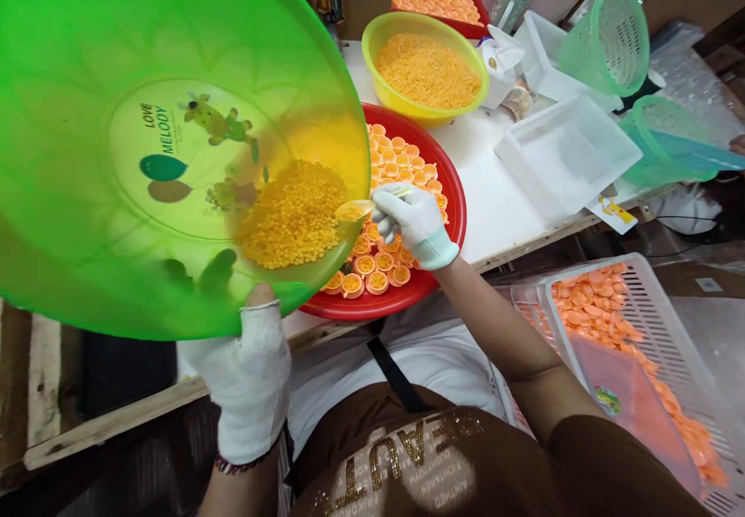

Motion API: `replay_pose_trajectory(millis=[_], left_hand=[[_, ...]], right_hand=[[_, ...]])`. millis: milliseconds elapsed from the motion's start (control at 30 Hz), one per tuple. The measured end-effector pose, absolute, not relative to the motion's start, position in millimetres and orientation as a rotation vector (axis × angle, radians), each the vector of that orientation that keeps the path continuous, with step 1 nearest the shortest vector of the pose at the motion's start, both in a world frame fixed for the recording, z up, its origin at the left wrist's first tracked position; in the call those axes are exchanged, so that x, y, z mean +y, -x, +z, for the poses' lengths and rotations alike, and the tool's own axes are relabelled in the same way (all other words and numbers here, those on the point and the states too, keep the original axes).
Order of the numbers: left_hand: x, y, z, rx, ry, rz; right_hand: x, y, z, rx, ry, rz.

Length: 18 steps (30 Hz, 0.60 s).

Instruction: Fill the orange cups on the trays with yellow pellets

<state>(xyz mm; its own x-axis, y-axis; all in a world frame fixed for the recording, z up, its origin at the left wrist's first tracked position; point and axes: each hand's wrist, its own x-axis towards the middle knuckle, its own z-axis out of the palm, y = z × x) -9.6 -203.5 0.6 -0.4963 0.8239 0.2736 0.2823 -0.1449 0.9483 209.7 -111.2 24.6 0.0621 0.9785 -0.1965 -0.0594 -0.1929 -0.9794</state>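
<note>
White surface (494, 199) below: right hand (414, 222) fingers (385, 220) clamp a small yellow plastic spoon (356, 209), seemingly scooping yellow granules (294, 214) at four o'clock in the tilted green plastic basin (116, 74); left hand (247, 377) fingers (260, 296) clamp its six-o'clock rim. Next calls for level carrying.

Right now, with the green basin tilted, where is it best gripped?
Grip the basin at its lowest rim, from below, where the left hand clamps it, thumb on the near face. It is tipped and its grains pool just above that spot, so the weight probably sits close to the grip.
</note>
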Motion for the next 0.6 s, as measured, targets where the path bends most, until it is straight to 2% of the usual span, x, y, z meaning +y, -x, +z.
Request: replay_pose_trajectory(millis=[233, 400, 467, 600], left_hand=[[-197.4, 9.7, 8.3, 1.65, -1.29, 1.79], [-196.6, 14.2, 6.5, 1.689, -1.294, 1.766], [-196.7, 14.0, 7.7, 1.674, -1.298, 1.747], [-197.0, 10.2, 10.5, 1.632, -1.287, 1.774]], right_hand=[[-111.7, -260.8, 2.3, -1.137, 1.533, 0.921], [-115.8, -265.7, -13.1, -1.352, 1.502, 0.606], [-116.3, -266.3, -11.0, -1.279, 1.536, 0.657], [-115.3, -263.9, 3.7, -1.013, 1.561, 0.957]])
